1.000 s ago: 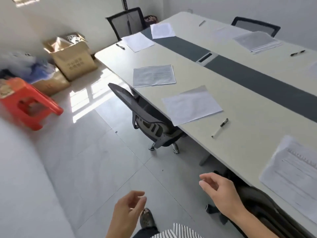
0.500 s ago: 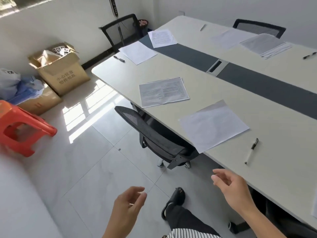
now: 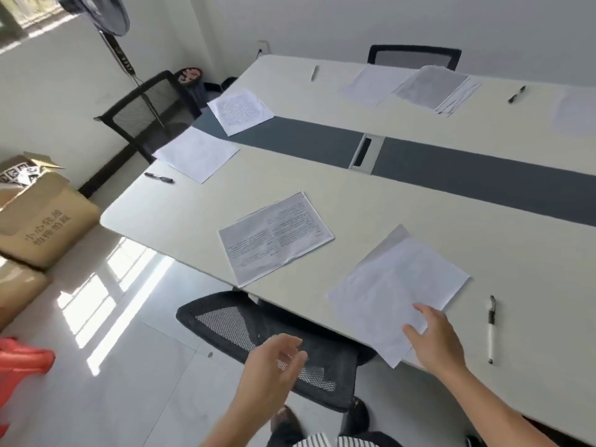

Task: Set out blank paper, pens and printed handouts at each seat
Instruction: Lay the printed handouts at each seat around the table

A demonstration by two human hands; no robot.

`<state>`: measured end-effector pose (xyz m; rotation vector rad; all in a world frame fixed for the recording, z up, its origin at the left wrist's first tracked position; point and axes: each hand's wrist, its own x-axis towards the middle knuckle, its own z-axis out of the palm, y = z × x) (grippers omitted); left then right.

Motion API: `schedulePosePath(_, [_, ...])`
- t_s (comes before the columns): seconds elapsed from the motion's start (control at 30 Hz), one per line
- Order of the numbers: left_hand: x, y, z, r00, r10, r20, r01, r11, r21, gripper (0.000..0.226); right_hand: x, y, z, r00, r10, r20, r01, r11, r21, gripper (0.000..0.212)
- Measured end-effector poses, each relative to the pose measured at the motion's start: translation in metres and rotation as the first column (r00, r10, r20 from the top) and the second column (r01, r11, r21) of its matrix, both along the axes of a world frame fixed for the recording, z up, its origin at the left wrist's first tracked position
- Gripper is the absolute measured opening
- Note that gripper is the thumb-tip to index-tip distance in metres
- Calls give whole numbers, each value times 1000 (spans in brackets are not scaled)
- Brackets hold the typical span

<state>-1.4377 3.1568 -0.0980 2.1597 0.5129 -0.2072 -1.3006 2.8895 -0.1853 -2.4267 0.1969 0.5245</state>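
Observation:
A long cream table (image 3: 403,204) carries papers and pens at several seats. Nearest me lie a blank sheet (image 3: 393,288), a printed handout (image 3: 275,237) to its left and a pen (image 3: 491,329) to its right. My right hand (image 3: 433,338) reaches over the near corner of the blank sheet with its fingers spread; I cannot tell if it touches. My left hand (image 3: 274,366) hovers empty, fingers relaxed, above the black mesh chair (image 3: 258,333). At the table's end sit another blank sheet (image 3: 196,153), a handout (image 3: 240,109) and a pen (image 3: 159,178).
More papers (image 3: 432,87) and pens (image 3: 517,93) lie along the far side by a black chair (image 3: 414,56). A chair (image 3: 142,111) and a standing fan (image 3: 106,14) are at the table's end. Cardboard boxes (image 3: 42,221) and a red stool (image 3: 22,366) stand on the floor at left.
I have stepped closer to the table. My right hand moved up from beside the table's edge to over the blank sheet's near corner. My left hand rose over the chair.

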Motion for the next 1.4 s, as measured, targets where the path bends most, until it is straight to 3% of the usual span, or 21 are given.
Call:
schedulePosePath(0.13, [64, 29, -17, 968, -243, -64, 249, 963, 104, 28, 9, 21, -19, 993, -75, -94, 59, 985, -163, 65])
schedulePosePath(0.3, [127, 69, -39, 863, -472, -178, 502, 842, 200, 34, 25, 69, -36, 969, -103, -224, 30, 951, -307, 80])
schedulePosePath(0.5, [166, 90, -65, 680, -674, -288, 733, 636, 241, 37, 58, 99, -46, 957, 129, -259, -227, 892, -392, 87])
schedulePosePath(0.73, [193, 85, -96, 470, -782, -410, 872, 338, 355, 49, 82, 96, -46, 947, 200, -251, -288, 876, -387, 88])
schedulePosePath(0.8, [200, 77, -104, 425, -795, -433, 889, 277, 364, 53, 80, 90, -46, 968, 162, -192, -222, 910, -351, 82])
schedulePosePath(0.87, [204, 68, -111, 383, -816, -432, 899, 221, 379, 55, 76, 73, -45, 999, 33, 14, -26, 940, -339, 65])
schedulePosePath(0.97, [207, 58, -121, 355, -832, -427, 897, 175, 406, 59, 72, 21, -43, 925, -265, 271, 355, 857, -374, 43])
schedulePosePath(1.07, [207, 56, -135, 360, -831, -425, 896, 180, 407, 63, 69, -31, -42, 813, -556, 174, 573, 708, -413, 43])
schedulePosePath(1.17, [202, 57, -142, 382, -831, -403, 886, 206, 416, 65, 64, -57, -47, 716, -698, 27, 638, 637, -432, 36])
schedulePosePath(1.27, [203, 58, -143, 398, -823, -405, 884, 226, 408, 65, 67, -57, -49, 712, -702, 10, 660, 665, -350, 25])
schedulePosePath(1.4, [203, 57, -143, 412, -812, -413, 882, 243, 404, 66, 91, -12, -37, 789, -608, 89, 615, 777, -137, 20])
